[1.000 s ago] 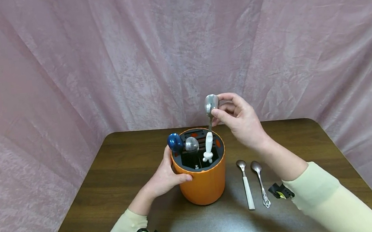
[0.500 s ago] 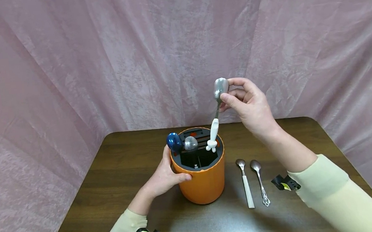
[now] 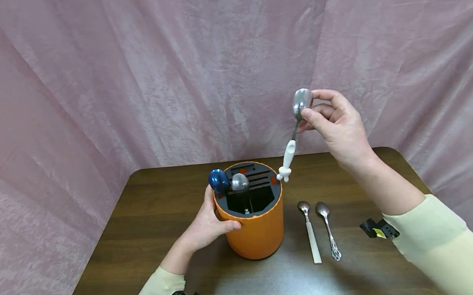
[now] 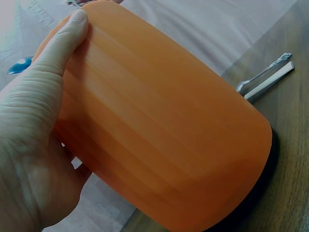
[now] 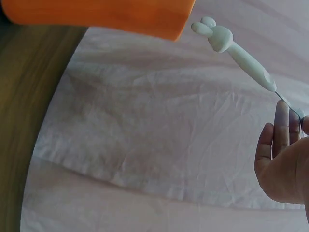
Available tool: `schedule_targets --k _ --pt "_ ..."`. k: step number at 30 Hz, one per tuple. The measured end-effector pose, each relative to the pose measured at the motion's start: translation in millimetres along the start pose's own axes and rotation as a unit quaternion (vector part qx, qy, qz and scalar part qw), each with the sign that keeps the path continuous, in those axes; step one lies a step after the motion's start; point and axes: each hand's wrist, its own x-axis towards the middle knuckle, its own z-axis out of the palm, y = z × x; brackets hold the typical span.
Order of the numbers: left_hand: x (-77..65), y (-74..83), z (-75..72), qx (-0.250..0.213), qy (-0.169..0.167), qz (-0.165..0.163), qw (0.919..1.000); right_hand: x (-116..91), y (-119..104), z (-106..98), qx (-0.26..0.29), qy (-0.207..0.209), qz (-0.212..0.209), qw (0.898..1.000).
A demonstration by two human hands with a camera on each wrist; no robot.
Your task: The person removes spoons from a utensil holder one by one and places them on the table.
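Observation:
My right hand [image 3: 339, 128] pinches a spoon [image 3: 290, 154] by its metal bowl, with the white rabbit-headed handle hanging down at a slant. The handle's tip is just off the right rim of an orange cutlery holder [image 3: 257, 238]. In the right wrist view the white handle [image 5: 251, 65] points toward the holder. My left hand [image 3: 205, 224] grips the holder's left side, thumb across the front; the left wrist view shows this thumb [image 4: 67, 43] near the rim. A blue spoon [image 3: 219, 181] and a silver spoon [image 3: 240, 182] stand bowl-up in the holder.
Right of the holder, a white-handled spoon [image 3: 312, 240] and a spoon with an ornate handle [image 3: 330, 233] lie side by side on the brown wooden table [image 3: 149, 217]. A pink curtain [image 3: 211, 64] hangs behind the table.
My right hand has lifted the rabbit-handled spoon up and to the right, from over the holder's opening to beyond its right rim. My left hand keeps its grip on the holder.

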Motion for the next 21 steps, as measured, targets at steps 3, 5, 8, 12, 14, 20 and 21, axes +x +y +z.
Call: schedule_targets --k 3,5,8,12,14,20,21 --pt "-1.0 -0.7 -0.2 0.002 0.001 0.001 1.0 -1.1 -0.4 -7.9 -0.002 0.005 0.008 1.0" --pt "-1.7 -1.0 -0.2 0.002 0.001 0.002 1.0 -2.3 -0.6 -13.3 -0.007 0.009 0.017 1.0" --pt "-2.2 -0.2 -0.8 0.003 0.002 0.002 1.0 -4.3 -0.7 -21.9 -0.027 0.013 0.034 0.999" --pt "-1.9 0.7 -2.0 -0.001 -0.003 0.003 1.0 -7.0 0.0 -32.8 -0.037 0.019 0.051 0.998" --pt "-1.9 0.8 -2.4 -0.004 -0.006 0.004 1.0 -8.5 1.1 -37.8 -0.04 0.021 0.055 0.997" --pt "-1.8 0.0 -2.1 -0.005 -0.01 0.006 0.9999 -13.0 4.9 -51.9 -0.067 0.023 0.064 0.995" --pt "-1.7 -0.1 -1.7 -0.005 -0.01 0.007 0.9999 -13.8 5.5 -54.2 -0.071 0.024 0.065 0.995"
